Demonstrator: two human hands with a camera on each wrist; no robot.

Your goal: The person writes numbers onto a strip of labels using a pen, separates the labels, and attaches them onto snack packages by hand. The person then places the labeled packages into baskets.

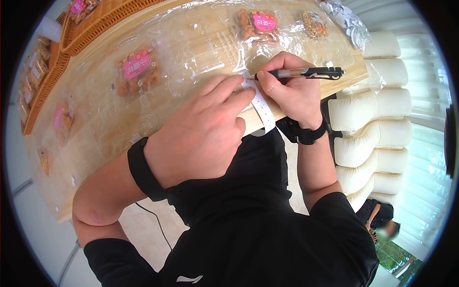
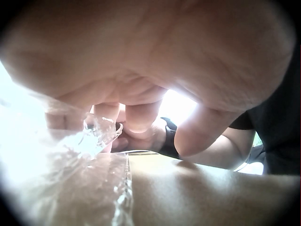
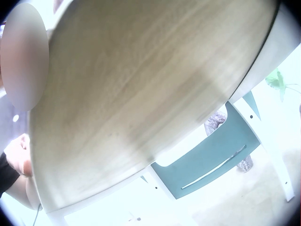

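Observation:
In the head view my right hand (image 1: 299,95) grips a black and clear pen (image 1: 315,73), its tip on a narrow white paper strip (image 1: 262,109) with small printed marks. The strip's lower end curls over the table's front edge. My left hand (image 1: 201,129) lies beside it, its extended index and middle fingertips pressing the strip close to the pen tip. From the left wrist view, the palm of the left hand (image 2: 155,61) arches above crinkled clear plastic (image 2: 89,179). The right wrist view shows neither the pen nor the strip.
Clear plastic bags cover much of the wooden table (image 1: 191,62). Among them lie a pink-labelled snack bag (image 1: 138,69), another snack bag (image 1: 258,26) and a nut bag (image 1: 314,25). Wicker trays (image 1: 95,31) stand at the far left. A cream padded seat (image 1: 373,110) is at right.

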